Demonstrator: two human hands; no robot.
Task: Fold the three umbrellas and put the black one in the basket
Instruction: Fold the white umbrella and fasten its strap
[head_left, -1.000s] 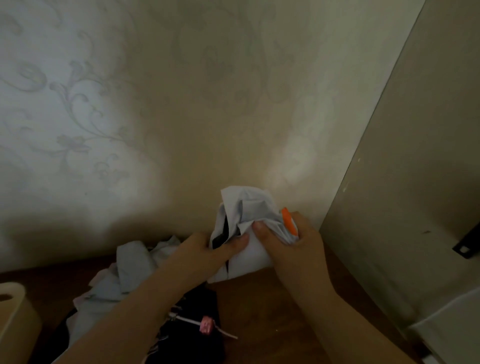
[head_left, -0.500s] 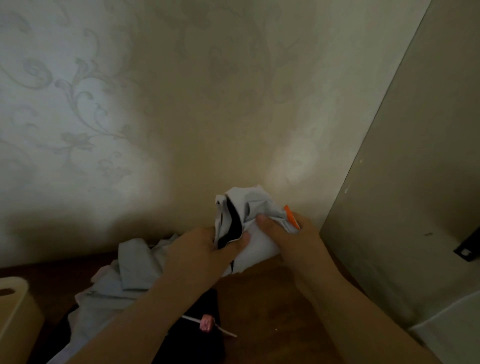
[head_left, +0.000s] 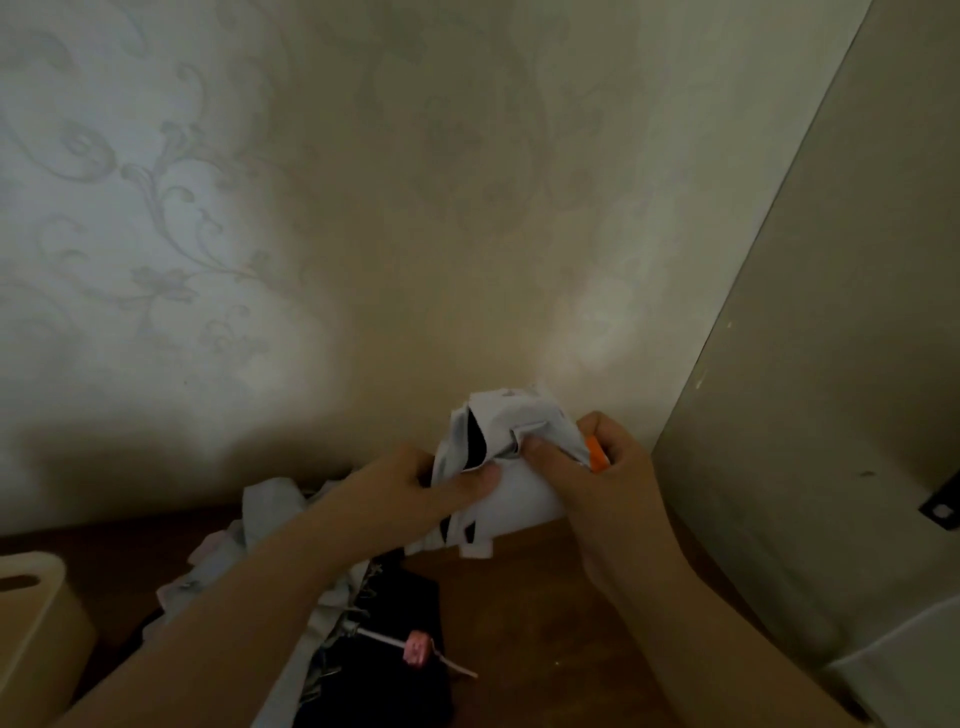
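A white umbrella (head_left: 514, 483) with a black lining and an orange tip is bunched up in front of the wall, held above the wooden table (head_left: 530, 613). My left hand (head_left: 415, 488) pinches its folds from the left. My right hand (head_left: 602, 473) grips the right side, next to the orange part. A black umbrella (head_left: 395, 670) lies on the table under my left forearm, with a pale rod and a pink tag across it. Beside it, further left, a pale grey umbrella (head_left: 270, 525) lies crumpled. The cream basket (head_left: 31, 623) shows at the left edge.
A patterned wall (head_left: 311, 234) rises right behind the table. A tall beige cabinet side (head_left: 810, 415) closes off the right, with a white box (head_left: 904, 660) low beside it.
Both hands have kept hold of the white umbrella and turned its cloth. A small white strap now hangs from its lower edge. The view has shifted slightly.
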